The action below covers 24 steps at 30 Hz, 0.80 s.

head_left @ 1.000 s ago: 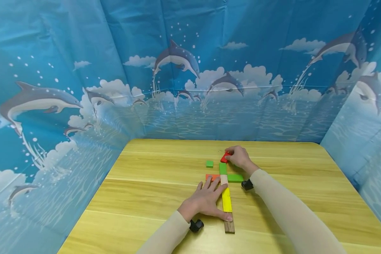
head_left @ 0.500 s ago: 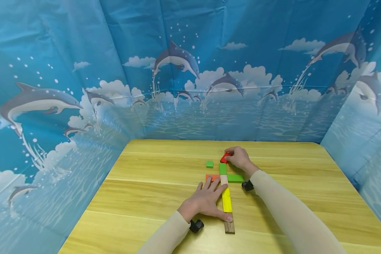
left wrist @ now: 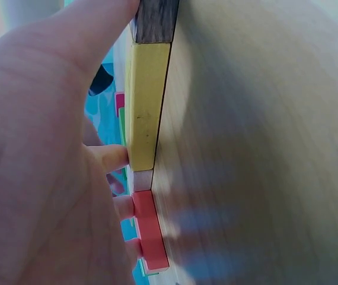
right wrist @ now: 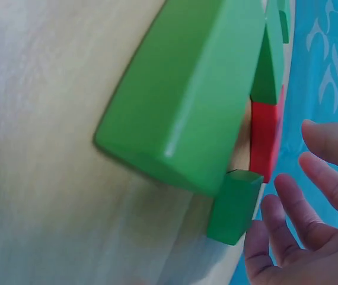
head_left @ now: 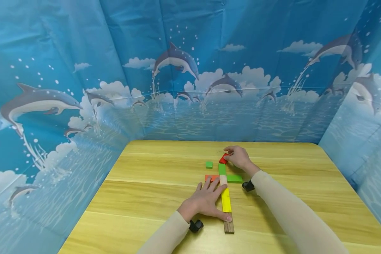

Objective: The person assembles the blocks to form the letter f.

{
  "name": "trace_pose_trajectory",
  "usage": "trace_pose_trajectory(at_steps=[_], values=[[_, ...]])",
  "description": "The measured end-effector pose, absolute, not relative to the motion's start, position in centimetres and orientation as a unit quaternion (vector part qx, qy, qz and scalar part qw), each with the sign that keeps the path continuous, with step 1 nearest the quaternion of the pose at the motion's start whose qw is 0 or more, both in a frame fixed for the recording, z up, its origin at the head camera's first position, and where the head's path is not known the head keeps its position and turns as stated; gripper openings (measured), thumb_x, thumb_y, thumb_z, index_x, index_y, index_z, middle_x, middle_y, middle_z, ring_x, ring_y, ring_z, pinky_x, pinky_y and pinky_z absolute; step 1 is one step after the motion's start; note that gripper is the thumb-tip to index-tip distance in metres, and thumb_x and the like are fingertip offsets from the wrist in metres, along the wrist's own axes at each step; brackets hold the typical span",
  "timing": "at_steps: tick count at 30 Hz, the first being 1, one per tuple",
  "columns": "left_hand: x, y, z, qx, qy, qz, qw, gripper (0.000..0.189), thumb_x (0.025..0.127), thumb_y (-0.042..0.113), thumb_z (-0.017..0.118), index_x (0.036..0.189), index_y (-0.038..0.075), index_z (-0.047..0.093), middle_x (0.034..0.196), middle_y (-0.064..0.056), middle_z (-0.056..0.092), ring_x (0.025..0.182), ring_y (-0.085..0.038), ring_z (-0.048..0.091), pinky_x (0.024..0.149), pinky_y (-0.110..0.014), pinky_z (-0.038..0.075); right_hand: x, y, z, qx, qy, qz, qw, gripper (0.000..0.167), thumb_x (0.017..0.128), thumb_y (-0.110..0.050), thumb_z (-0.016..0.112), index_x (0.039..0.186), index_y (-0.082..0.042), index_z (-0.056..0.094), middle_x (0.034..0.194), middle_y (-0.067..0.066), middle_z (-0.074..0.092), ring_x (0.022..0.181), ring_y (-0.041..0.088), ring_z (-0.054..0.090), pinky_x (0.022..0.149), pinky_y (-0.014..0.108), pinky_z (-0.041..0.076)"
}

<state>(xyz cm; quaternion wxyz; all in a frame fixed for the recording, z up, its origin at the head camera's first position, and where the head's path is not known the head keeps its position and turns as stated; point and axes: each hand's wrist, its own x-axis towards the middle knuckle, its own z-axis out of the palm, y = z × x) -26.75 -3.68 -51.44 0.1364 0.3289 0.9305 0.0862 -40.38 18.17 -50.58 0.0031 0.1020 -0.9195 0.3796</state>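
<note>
My left hand (head_left: 204, 201) lies spread over a row of flat blocks. Its thumb rests on the dark brown block (head_left: 229, 227), with other fingertips against the yellow block (left wrist: 148, 107) and orange-red block (left wrist: 150, 228). Beyond the yellow block come a pale block (head_left: 223, 180) and a green block (head_left: 222, 169); a longer green block (head_left: 235, 179) points right. At the row's far end, a red block (head_left: 223, 159) sits by my right hand (head_left: 239, 157). In the right wrist view, its loosely bent fingers stand apart from that red block, close to a dark green block (right wrist: 237, 208).
A small green block (head_left: 209, 164) lies alone left of the row. The wooden table (head_left: 139, 197) ends at a blue dolphin curtain (head_left: 190, 116) behind and at the sides. Black wrist cameras (head_left: 195, 226) sit on both wrists.
</note>
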Motion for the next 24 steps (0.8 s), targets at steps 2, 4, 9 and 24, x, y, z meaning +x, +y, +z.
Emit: trace_pose_trajectory(at_steps=[2,4,9,24], values=[[-26.7,-3.7,-51.5,0.330,0.930,0.087,0.135,0.114,0.071,0.092,0.054,0.162,0.038,0.010,0.169,0.000,-0.003,0.154,-0.031,-0.005,0.117,-0.063,0.013,-40.2,18.0,-50.3,0.112,-0.920,0.376,0.008,0.040,0.098,-0.013,0.068,0.135,-0.002,0.062,0.128,0.022,0.062,0.113,0.039,0.059,0.088,0.050,0.053],[-26.7,-3.7,-51.5,0.331,0.930,0.086,0.134,0.114,0.072,0.092,0.053,0.162,0.038,0.010,0.169,0.000,-0.003,0.154,-0.031,-0.004,0.117,-0.063,0.013,-40.2,17.9,-50.1,0.123,-0.919,0.374,0.013,0.038,0.098,-0.013,0.068,0.134,-0.002,0.063,0.128,0.022,0.062,0.113,0.039,0.058,0.088,0.051,0.053],[-26.7,-3.7,-51.4,0.333,0.930,0.087,0.133,0.114,0.072,0.092,0.053,0.162,0.038,0.010,0.169,0.000,-0.003,0.154,-0.031,-0.004,0.117,-0.063,0.014,-40.0,17.4,-49.6,0.147,-0.916,0.374,0.013,0.036,0.098,-0.013,0.067,0.132,-0.002,0.065,0.129,0.021,0.062,0.118,0.040,0.055,0.094,0.053,0.049],[-26.7,-3.9,-51.4,0.336,0.927,0.090,0.138,0.113,0.074,0.090,0.054,0.163,0.036,0.009,0.169,-0.001,-0.005,0.153,-0.032,-0.006,0.116,-0.064,0.014,-40.0,15.0,-49.5,0.230,-0.903,0.362,-0.024,0.035,0.098,-0.014,0.069,0.131,-0.004,0.067,0.125,0.015,0.065,0.113,0.034,0.059,0.091,0.050,0.051]])
